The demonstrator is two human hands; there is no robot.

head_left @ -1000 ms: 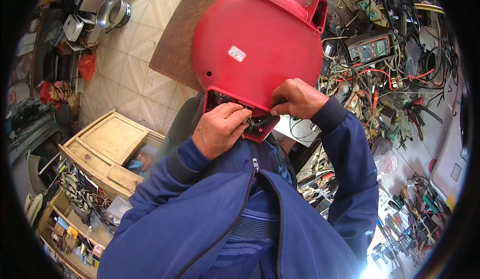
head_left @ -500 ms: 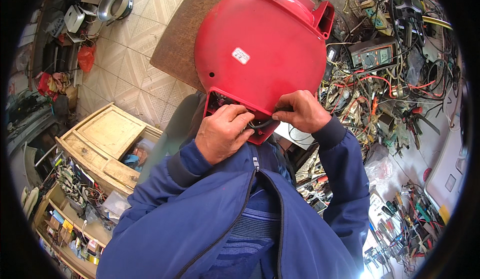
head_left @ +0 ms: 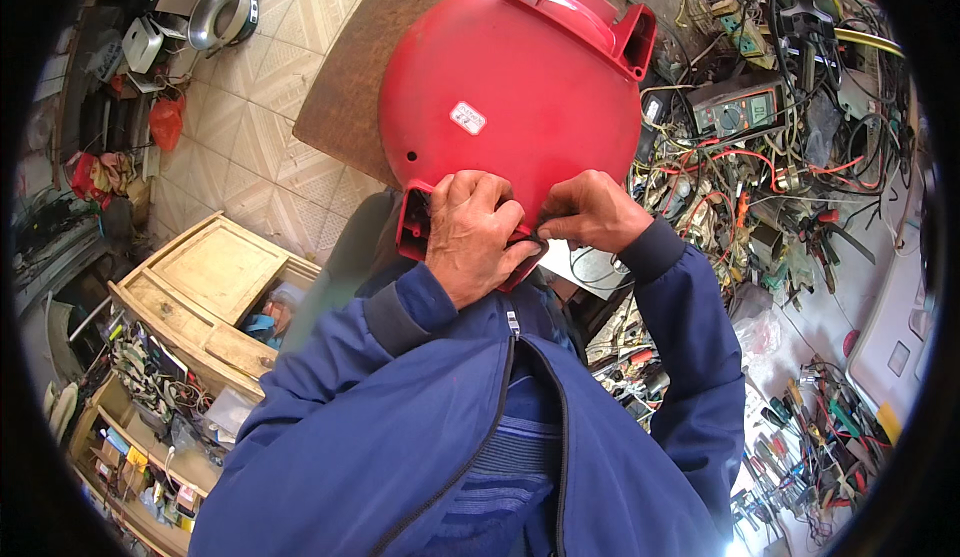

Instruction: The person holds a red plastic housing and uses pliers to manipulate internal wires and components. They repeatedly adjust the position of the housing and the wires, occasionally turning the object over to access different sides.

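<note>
A round red appliance housing [head_left: 510, 87] lies in front of me, with a small white label and a dark round hole on its smooth surface. Its boxy near end has an open compartment [head_left: 414, 219] at the left. My left hand [head_left: 472, 235] lies over this end, fingers curled and thumb bent toward the right; what they grip is hidden. Beside it, my right hand [head_left: 597, 217] is closed in a pinch at the housing's near edge. A short piece of dark cord [head_left: 531, 239] shows between the two hands, at the right fingertips.
A brown tabletop [head_left: 345, 107] carries the housing. Tangled wires, a multimeter [head_left: 738, 111] and pliers crowd the right side, with many hand tools [head_left: 815, 447] lower right. At left are a wooden cabinet [head_left: 215, 292] and, on the tiled floor, a metal pot [head_left: 222, 15].
My left hand has shifted right and spread over the housing's near end, covering more of the cord. The housing appears slightly further left. My right hand keeps its pinch, slightly to the left.
</note>
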